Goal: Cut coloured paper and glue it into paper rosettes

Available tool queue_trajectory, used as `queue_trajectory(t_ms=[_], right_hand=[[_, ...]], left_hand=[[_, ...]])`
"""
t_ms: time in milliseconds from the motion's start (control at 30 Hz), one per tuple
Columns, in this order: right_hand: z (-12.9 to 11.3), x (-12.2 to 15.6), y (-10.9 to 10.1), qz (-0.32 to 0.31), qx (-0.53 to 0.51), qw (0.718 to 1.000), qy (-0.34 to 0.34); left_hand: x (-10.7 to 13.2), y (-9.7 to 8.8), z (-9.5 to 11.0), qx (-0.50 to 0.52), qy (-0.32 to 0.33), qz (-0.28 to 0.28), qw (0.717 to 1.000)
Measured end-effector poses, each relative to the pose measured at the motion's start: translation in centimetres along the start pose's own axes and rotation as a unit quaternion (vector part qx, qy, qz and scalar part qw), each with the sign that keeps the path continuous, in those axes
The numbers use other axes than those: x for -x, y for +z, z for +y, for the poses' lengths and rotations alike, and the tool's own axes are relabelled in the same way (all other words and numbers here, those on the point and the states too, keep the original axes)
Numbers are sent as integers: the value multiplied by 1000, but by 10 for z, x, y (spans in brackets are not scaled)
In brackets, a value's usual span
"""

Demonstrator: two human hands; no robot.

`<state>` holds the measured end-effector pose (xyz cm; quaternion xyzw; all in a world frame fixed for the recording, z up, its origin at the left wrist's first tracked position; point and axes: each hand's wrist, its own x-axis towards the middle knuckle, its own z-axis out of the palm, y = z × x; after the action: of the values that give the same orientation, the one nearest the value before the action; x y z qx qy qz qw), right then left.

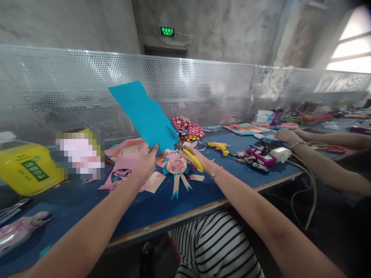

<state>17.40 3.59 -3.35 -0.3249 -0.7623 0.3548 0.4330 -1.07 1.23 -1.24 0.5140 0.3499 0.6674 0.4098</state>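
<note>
My left hand [149, 160] grips the lower edge of a blue sheet of paper [145, 116], which stands tilted above the table. In my right hand [193, 154] are scissors [198, 164] with yellow handles, their blades against the sheet's right edge. Just below both hands lies a paper rosette [176, 166] with a peach centre and two ribbon tails edged in blue. Pink paper [124, 168] with cut-outs and cream paper pieces [155, 182] are beside my left hand. Behind the scissors sits a heap of pink and orange paper flowers [188, 128].
At left stand a yellow-labelled jug [29, 168] and a blurred-out container [81, 154]. A yellow glue gun [219, 147], a purple power strip [262, 156] and cables lie to the right. A co-worker's arms [327, 158] reach in there. A perforated metal screen [87, 88] runs along the back.
</note>
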Motion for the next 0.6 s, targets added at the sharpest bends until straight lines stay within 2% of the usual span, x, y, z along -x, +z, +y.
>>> queue_trajectory(t_ms=[600], right_hand=[[15, -5, 12, 61, 126, 989, -48]], left_hand=[[1, 3, 1, 16, -17, -6, 1000]])
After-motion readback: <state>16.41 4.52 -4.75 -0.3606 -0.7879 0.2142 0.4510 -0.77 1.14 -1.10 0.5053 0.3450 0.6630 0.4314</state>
